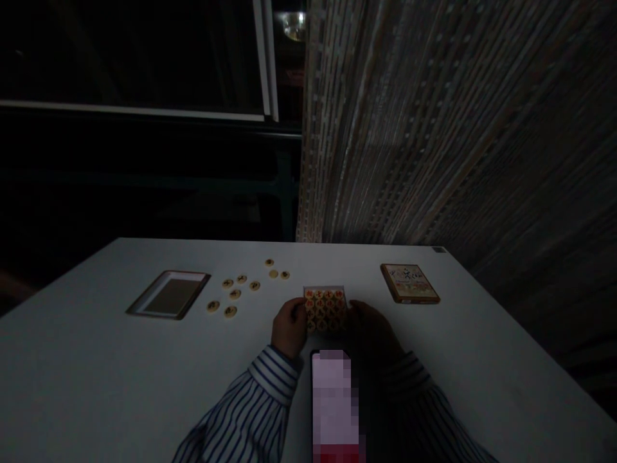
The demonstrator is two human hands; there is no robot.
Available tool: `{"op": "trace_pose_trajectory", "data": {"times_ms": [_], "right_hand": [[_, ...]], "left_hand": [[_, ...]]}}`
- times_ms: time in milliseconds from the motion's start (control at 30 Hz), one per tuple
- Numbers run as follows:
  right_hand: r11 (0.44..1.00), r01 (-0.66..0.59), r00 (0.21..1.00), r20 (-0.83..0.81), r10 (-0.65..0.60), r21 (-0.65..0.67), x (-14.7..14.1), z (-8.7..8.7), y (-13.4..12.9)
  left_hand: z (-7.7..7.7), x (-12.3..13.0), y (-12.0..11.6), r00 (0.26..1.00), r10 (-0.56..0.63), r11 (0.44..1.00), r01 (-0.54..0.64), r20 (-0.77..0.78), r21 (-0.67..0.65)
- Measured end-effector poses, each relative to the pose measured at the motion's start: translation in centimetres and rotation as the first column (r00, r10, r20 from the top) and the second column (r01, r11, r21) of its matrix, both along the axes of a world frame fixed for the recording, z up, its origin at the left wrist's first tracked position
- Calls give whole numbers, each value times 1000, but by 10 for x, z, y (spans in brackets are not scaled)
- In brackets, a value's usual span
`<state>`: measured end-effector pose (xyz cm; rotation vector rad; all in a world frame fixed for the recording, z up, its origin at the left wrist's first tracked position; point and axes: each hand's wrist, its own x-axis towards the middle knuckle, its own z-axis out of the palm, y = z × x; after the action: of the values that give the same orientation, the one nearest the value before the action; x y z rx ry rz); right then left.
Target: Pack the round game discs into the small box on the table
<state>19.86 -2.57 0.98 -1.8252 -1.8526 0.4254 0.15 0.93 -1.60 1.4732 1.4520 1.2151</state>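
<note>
A small clear tray (324, 288) at the middle of the table holds rows of round wooden chess pieces, the far ones marked in red and the near ones in dark characters. My left hand (290, 326) grips the tray's left side, its fingers closed on the edge. On the other side, my right hand (373, 326) is in shadow, with its fingertips at the tray's right edge. Several loose round pieces (234, 294) lie on the table to the left of the tray.
An open shallow box (169, 294) lies at the left of the white table (120, 386). A printed box (409, 283) lies at the right. A lit phone (335, 402) is near my forearms. Behind the table hangs a string curtain (385, 128).
</note>
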Motion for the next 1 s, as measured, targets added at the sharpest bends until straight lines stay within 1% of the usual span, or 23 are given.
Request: {"op": "trace_pose_trajectory", "data": {"times_ms": [200, 333, 467, 567, 667, 733, 867, 1000], "right_hand": [[1000, -6, 1000, -13, 6, 5, 2, -3, 0], [1000, -2, 1000, -4, 2, 7, 3, -4, 0], [1000, -5, 1000, -7, 5, 25, 2, -7, 1], [1000, 1, 999, -33, 0, 29, 1, -5, 0], [999, -32, 998, -54, 33, 15, 0, -1, -1], [999, -34, 997, -66, 34, 7, 0, 0, -2], [1000, 7, 997, -76, -7, 1, 2, -7, 0], [1000, -8, 996, -89, 8, 3, 5, -15, 1]], "left_hand": [[1, -1, -1, 1000, 1, 1000, -1, -26, 1], [-2, -2, 0, 1000, -8, 1000, 8, -8, -5], [0, -2, -1, 1000, -9, 1000, 9, -5, -15], [3, -1, -1, 1000, 0, 1000, 0, -9, -7], [5, -1, -2, 1000, 7, 1000, -7, -15, -8], [6, -1, -2, 1000, 12, 1000, -12, -16, -13], [8, -1, -3, 1000, 26, 999, -26, -18, -21], [7, -1, -4, 999, 19, 999, -20, -42, -26]]}}
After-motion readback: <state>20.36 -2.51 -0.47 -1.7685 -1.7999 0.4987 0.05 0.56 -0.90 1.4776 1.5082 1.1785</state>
